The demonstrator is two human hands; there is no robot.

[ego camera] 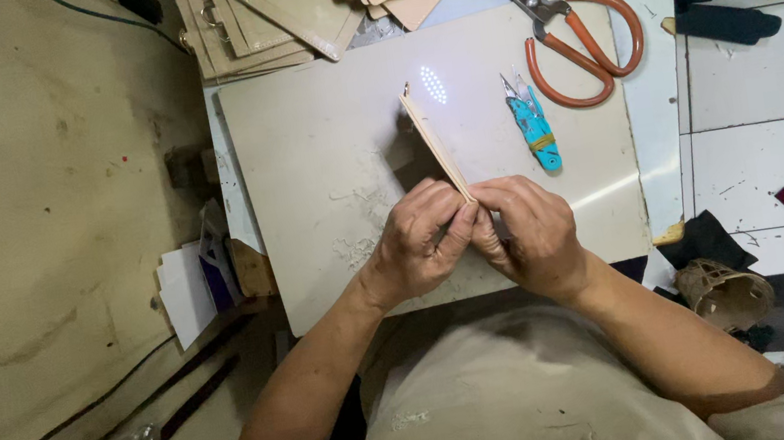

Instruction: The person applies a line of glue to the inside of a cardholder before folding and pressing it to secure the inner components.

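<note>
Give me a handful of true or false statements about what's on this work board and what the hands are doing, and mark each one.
1. Both hands pinch the near end of a thin tan piece seen edge-on. True: the left hand and right hand meet on the tan piece.
2. The scissors have blue handles. False: the scissors have orange handles.
3. The small turquoise snips lie on the board to the right of the tan piece. True: the snips lie there, apart from both hands.
4. The right hand holds the snips. False: it grips the tan piece.
5. Stacks of tan cut pieces lie at the far edge of the board. True: the stacks lie beyond the board.
</note>
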